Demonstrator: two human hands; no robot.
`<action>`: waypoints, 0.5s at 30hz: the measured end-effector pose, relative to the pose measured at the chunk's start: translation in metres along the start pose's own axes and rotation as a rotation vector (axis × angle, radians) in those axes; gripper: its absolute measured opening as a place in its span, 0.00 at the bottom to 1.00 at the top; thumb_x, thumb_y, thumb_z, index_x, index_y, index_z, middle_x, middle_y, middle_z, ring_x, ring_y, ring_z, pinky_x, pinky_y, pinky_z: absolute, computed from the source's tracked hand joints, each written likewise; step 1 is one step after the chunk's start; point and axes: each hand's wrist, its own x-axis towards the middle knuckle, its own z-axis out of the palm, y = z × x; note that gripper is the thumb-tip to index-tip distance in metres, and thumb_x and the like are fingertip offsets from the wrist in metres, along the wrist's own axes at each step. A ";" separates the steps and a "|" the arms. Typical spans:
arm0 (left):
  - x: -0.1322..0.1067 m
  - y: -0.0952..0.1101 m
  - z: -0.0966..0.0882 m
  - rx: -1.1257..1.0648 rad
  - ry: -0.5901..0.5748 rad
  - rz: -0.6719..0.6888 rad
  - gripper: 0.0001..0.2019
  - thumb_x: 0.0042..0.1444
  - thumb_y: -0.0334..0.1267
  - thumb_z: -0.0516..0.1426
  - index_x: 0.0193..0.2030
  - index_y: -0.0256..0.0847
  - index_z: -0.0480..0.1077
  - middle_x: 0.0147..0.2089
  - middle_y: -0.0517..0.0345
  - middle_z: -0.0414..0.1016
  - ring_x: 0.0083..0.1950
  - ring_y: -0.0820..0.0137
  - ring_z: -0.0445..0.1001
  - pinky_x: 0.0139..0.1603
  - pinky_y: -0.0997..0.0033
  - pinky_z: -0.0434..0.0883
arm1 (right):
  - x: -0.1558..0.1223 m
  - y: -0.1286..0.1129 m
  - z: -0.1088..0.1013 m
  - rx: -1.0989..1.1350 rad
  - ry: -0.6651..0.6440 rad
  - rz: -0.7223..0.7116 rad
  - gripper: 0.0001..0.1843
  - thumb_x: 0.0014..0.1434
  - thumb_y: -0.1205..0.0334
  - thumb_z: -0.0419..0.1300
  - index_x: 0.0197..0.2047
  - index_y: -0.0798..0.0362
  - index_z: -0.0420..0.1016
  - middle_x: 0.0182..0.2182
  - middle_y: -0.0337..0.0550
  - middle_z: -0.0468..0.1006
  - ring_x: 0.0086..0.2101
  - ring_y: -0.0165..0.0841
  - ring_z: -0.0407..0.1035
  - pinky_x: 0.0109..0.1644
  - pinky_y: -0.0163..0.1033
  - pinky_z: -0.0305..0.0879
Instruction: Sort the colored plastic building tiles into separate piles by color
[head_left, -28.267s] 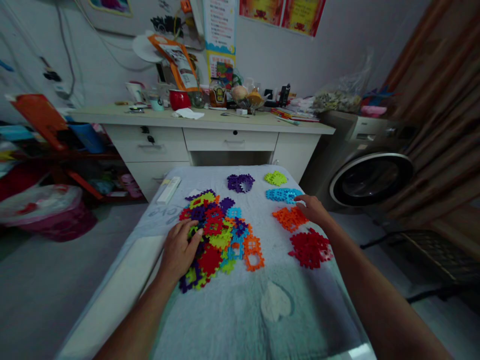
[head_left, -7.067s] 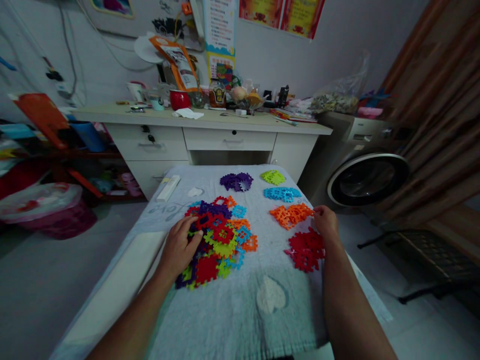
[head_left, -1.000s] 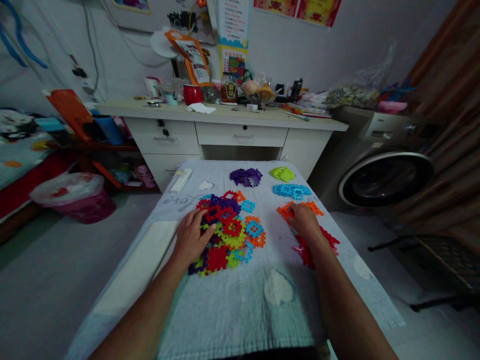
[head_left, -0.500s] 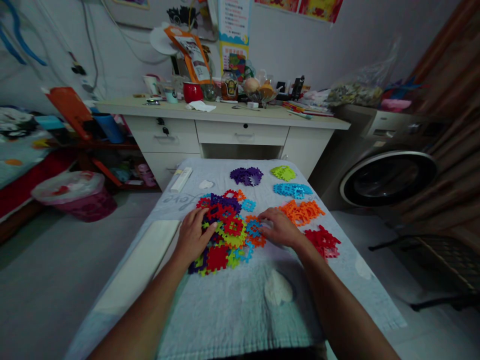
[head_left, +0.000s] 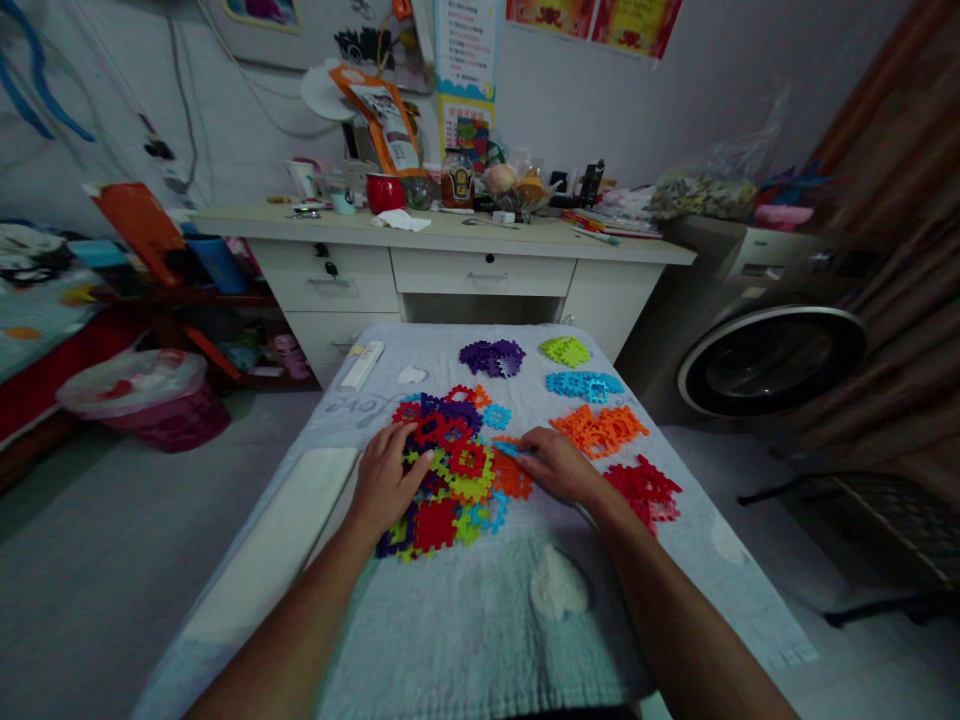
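Note:
A mixed heap of flat, notched interlocking plastic pieces [head_left: 436, 525] lies mid-table in red, purple, lime, orange and blue. My left hand [head_left: 388, 478] rests on the heap's left side, thumb spread from the fingers, gripping nothing. Between thumb and fingers of my right hand [head_left: 556, 462] is a blue interlocking piece [head_left: 508, 449], tilted nearly edge-on above an orange piece [head_left: 513, 478]. Single-colour piles lie beyond and to the right: purple [head_left: 493, 358], lime [head_left: 565, 350], blue [head_left: 585, 385], orange [head_left: 600, 430] and red [head_left: 643, 492].
A pale cloth [head_left: 480, 620] covers the table. On its left lie a white strip-shaped object [head_left: 363, 366] and a long cream panel [head_left: 277, 540]. Behind stands a cluttered white desk [head_left: 480, 240], with a washing machine [head_left: 750, 330] to the right and a pink bin [head_left: 161, 410] left.
My right hand has tipped the blue piece up from lying flat on the heap, baring the orange piece below it. My left hand stays in place on the heap.

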 end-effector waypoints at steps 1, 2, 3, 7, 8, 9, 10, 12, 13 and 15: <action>0.000 0.000 0.000 -0.003 0.001 0.000 0.23 0.61 0.51 0.52 0.59 0.42 0.64 0.59 0.47 0.68 0.62 0.56 0.66 0.64 0.49 0.63 | 0.001 0.002 0.000 -0.011 0.029 0.030 0.08 0.64 0.62 0.56 0.40 0.55 0.75 0.36 0.44 0.77 0.37 0.33 0.69 0.44 0.37 0.62; 0.000 0.000 0.000 -0.007 0.002 0.001 0.23 0.61 0.51 0.52 0.59 0.43 0.64 0.59 0.47 0.68 0.62 0.56 0.66 0.64 0.49 0.63 | 0.001 0.004 0.000 -0.024 0.063 0.052 0.10 0.65 0.62 0.53 0.38 0.55 0.74 0.34 0.44 0.76 0.36 0.33 0.68 0.42 0.36 0.62; 0.001 0.000 0.000 -0.011 0.004 0.001 0.23 0.61 0.51 0.52 0.59 0.43 0.64 0.59 0.47 0.68 0.62 0.56 0.66 0.64 0.49 0.63 | 0.002 0.006 0.000 -0.037 0.103 0.064 0.11 0.66 0.62 0.52 0.37 0.55 0.74 0.33 0.44 0.75 0.35 0.32 0.68 0.42 0.36 0.62; 0.001 0.001 0.000 -0.019 0.013 -0.004 0.22 0.61 0.51 0.52 0.58 0.43 0.65 0.59 0.47 0.68 0.63 0.55 0.65 0.64 0.48 0.63 | 0.005 0.017 0.000 -0.031 0.251 0.075 0.13 0.66 0.60 0.51 0.35 0.54 0.74 0.34 0.45 0.73 0.36 0.33 0.67 0.43 0.37 0.62; 0.001 0.002 0.000 -0.018 0.016 -0.005 0.23 0.61 0.51 0.51 0.58 0.43 0.65 0.59 0.47 0.68 0.62 0.55 0.66 0.64 0.48 0.63 | 0.006 0.019 -0.002 -0.014 0.279 0.087 0.13 0.66 0.60 0.51 0.35 0.53 0.74 0.34 0.45 0.74 0.36 0.34 0.68 0.43 0.37 0.63; 0.001 0.002 0.000 -0.017 0.017 -0.004 0.23 0.61 0.52 0.52 0.58 0.43 0.65 0.59 0.47 0.68 0.62 0.55 0.66 0.64 0.48 0.63 | 0.006 0.021 -0.004 0.009 0.306 0.108 0.12 0.65 0.60 0.51 0.36 0.53 0.74 0.34 0.45 0.75 0.36 0.34 0.68 0.44 0.37 0.63; 0.001 0.002 0.000 -0.015 0.016 -0.002 0.23 0.61 0.52 0.52 0.58 0.43 0.65 0.59 0.46 0.68 0.62 0.55 0.66 0.64 0.48 0.64 | 0.006 0.024 -0.007 0.036 0.333 0.139 0.11 0.65 0.60 0.52 0.37 0.53 0.75 0.34 0.45 0.76 0.36 0.34 0.69 0.43 0.37 0.63; 0.001 0.001 0.000 -0.008 0.012 0.001 0.24 0.60 0.52 0.52 0.59 0.43 0.65 0.59 0.46 0.68 0.62 0.55 0.66 0.63 0.48 0.64 | 0.008 0.032 -0.019 0.083 0.378 0.215 0.11 0.63 0.59 0.53 0.40 0.53 0.75 0.33 0.43 0.77 0.34 0.34 0.70 0.41 0.37 0.64; 0.001 0.001 0.001 -0.004 0.010 0.001 0.24 0.60 0.52 0.52 0.59 0.42 0.65 0.59 0.46 0.68 0.62 0.55 0.66 0.63 0.48 0.64 | 0.009 0.037 -0.026 0.092 0.394 0.251 0.11 0.62 0.59 0.54 0.40 0.53 0.75 0.32 0.43 0.77 0.33 0.33 0.70 0.39 0.36 0.64; 0.002 0.000 0.001 0.002 0.004 0.003 0.24 0.60 0.52 0.52 0.59 0.42 0.65 0.59 0.46 0.68 0.62 0.55 0.66 0.63 0.48 0.64 | 0.016 0.053 -0.045 0.075 0.419 0.315 0.11 0.61 0.58 0.55 0.39 0.55 0.75 0.29 0.41 0.76 0.30 0.32 0.68 0.35 0.35 0.62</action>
